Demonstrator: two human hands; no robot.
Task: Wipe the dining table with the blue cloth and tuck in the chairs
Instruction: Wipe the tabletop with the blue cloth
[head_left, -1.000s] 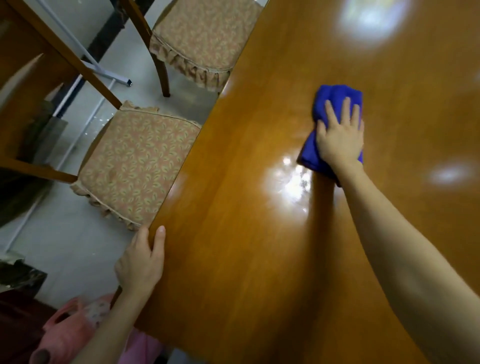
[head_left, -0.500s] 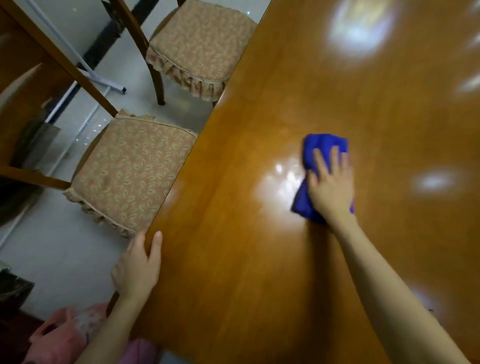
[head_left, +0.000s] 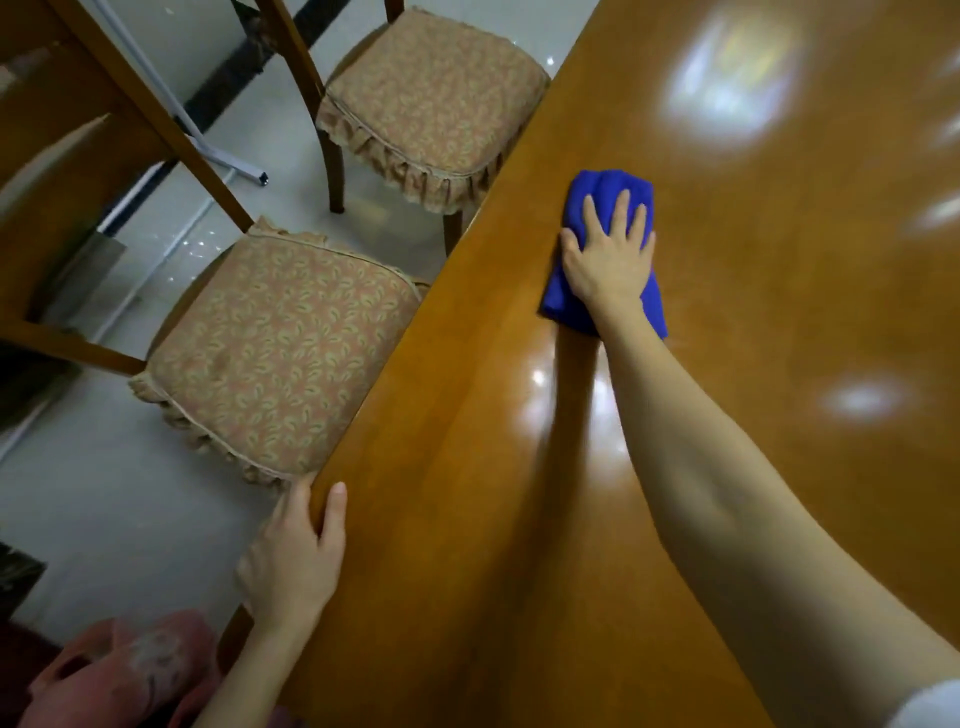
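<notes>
Probably a home dining room: glossy wooden table (head_left: 519, 467), frilled cushioned chairs (head_left: 280, 364)

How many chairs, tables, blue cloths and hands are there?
Chairs: 2, the near chair and the far chair
Tables: 1, the dining table
Blue cloths: 1, the blue cloth
Hands: 2, the left hand and the right hand
Total: 6
</notes>
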